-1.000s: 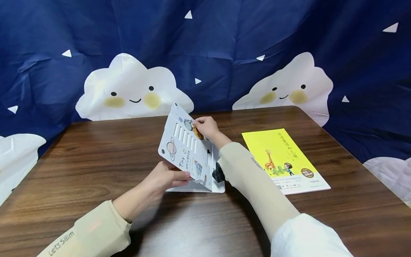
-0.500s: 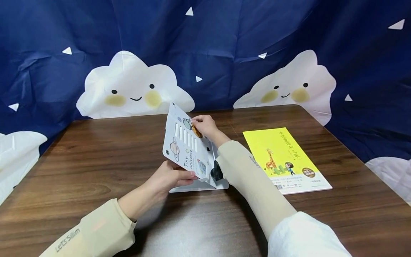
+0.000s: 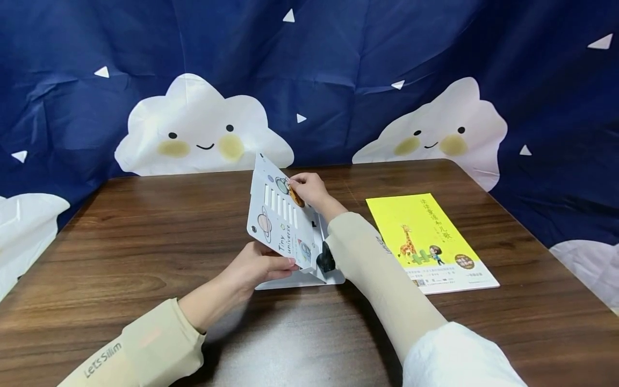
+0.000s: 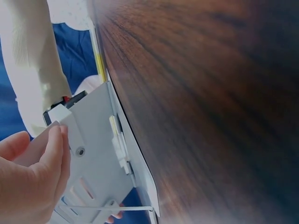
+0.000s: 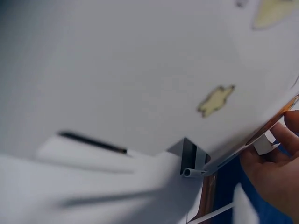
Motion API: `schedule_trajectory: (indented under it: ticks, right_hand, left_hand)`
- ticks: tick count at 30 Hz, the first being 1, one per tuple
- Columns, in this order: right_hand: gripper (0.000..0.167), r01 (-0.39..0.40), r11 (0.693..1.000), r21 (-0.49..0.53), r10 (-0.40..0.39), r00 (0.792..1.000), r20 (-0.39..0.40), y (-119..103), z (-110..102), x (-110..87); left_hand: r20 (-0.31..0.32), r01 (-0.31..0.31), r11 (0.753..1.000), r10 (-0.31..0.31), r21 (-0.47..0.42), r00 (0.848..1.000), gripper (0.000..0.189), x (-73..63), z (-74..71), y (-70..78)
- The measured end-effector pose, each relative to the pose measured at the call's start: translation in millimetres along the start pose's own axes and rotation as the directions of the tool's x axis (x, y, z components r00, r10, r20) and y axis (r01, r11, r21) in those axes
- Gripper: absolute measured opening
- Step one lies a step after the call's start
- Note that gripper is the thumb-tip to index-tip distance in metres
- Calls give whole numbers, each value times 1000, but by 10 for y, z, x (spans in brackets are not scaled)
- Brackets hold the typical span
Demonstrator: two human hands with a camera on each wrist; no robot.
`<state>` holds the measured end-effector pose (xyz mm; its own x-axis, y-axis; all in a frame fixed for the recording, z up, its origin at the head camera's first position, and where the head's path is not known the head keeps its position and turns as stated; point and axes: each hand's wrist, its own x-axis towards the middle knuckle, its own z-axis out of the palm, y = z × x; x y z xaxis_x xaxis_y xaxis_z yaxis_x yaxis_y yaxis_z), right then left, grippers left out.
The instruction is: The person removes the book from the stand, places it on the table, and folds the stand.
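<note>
A white book stand (image 3: 282, 220), printed with planets and "Tiny universe", stands on the table with its slotted panel tilted up from a flat base plate (image 3: 295, 280). My left hand (image 3: 253, 269) pinches the panel's near edge between thumb and fingers. At the panel's right side my right hand (image 3: 311, 191) grips the edge, beside an orange-brown printed patch. The left wrist view shows the panel's back, a hinge (image 4: 120, 147) and a thin wire leg (image 4: 112, 207) running to the base. In the right wrist view, the right hand's fingers (image 5: 280, 172) curl around the panel edge.
A yellow book (image 3: 430, 242) with a giraffe on its cover lies flat to the right of my right forearm. The brown wooden table (image 3: 159, 231) reaches back to a dark blue curtain (image 3: 319, 48) with white clouds.
Over the first half second the panel and my left hand shifted slightly to the right, and the panel's near edge came closer to the base. Since then hardly anything has moved.
</note>
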<state>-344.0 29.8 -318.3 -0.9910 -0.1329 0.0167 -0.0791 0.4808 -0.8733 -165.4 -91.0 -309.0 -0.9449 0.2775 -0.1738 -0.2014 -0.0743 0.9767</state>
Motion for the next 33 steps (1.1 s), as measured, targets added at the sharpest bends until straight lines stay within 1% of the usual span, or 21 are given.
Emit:
schedule_trajectory:
  ticks: [5, 10, 15, 19, 23, 27, 30, 33]
  right_hand:
    - [22, 32, 999, -29, -32, 999, -9, -29, -47, -35]
    - [27, 36, 998, -50, -36, 999, 8, -50, -81, -44]
    - [33, 11, 998, -67, -11, 1000, -6, -72, -112, -60]
    - [35, 27, 996, -87, -29, 999, -25, -102, -172, -108]
    - [35, 45, 996, -80, -47, 998, -28, -122, -251, -191]
    - [36, 52, 997, -53, -53, 998, -19, -94, -321, -256]
    - [36, 69, 997, -38, -69, 998, -7, -58, -363, -298]
    - [35, 104, 994, -17, -103, 994, 21, -33, -391, -359]
  left_hand:
    - [-16, 9, 1000, -9, 10, 1000, 35, 3, 1, -2]
    - [-23, 12, 1000, -12, 16, 1000, 35, -6, 0, 7]
    - [-36, -12, 1000, 13, 24, 999, 35, -24, -24, 3]
    - [-11, -31, 999, 32, 32, 999, 35, -45, -54, 11]
    - [22, -28, 999, 28, 33, 999, 35, -67, -83, 28]
    - [34, -38, 999, 36, 37, 999, 33, -62, -139, 39]
    - [19, -42, 999, 42, 34, 999, 30, -30, -192, 57]
    - [-14, -27, 999, 27, 22, 1000, 29, 19, -245, 89]
